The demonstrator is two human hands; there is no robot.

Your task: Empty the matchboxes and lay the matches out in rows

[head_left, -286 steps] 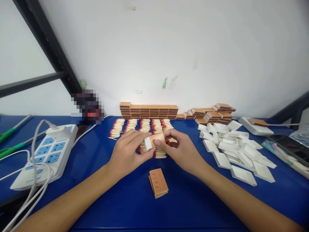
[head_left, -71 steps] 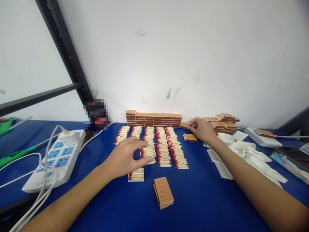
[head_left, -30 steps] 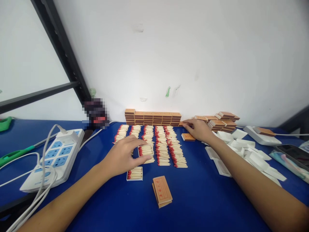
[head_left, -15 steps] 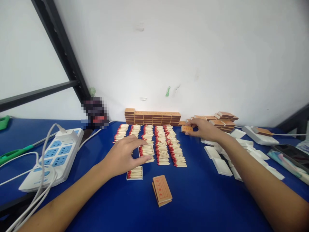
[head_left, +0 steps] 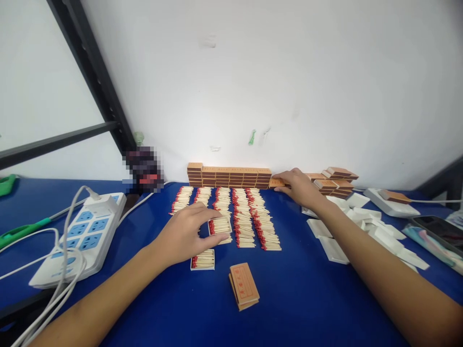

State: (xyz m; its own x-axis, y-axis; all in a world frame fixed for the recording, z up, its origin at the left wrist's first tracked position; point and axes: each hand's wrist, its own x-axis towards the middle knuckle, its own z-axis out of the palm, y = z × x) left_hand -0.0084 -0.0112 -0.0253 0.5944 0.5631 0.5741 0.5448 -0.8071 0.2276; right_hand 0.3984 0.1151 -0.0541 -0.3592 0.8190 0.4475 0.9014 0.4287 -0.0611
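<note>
My left hand [head_left: 186, 232] rests palm down on the blue table [head_left: 296, 299], its fingers pinched round a white tray filled with matches [head_left: 220, 225]. A second filled tray [head_left: 203, 259] lies just in front of that hand. My right hand [head_left: 298, 187] reaches to the back of the table and presses an orange matchbox [head_left: 276, 182] against the right end of the stacked row of matchboxes [head_left: 228, 177] by the wall. Rows of loose red-tipped matches [head_left: 246, 214] lie between my hands. Two orange matchbox sleeves [head_left: 243, 285] sit near the front.
A loose heap of orange matchboxes [head_left: 333, 178] lies behind my right hand. Several empty white trays [head_left: 365, 226] are scattered on the right. A white and blue power strip [head_left: 81, 236] with cables lies at the left, a phone [head_left: 437, 230] at the far right.
My right hand picked the orange matchbox up off the table and carried it back and left to the end of the stacked row. My left hand stayed on the match tray.
</note>
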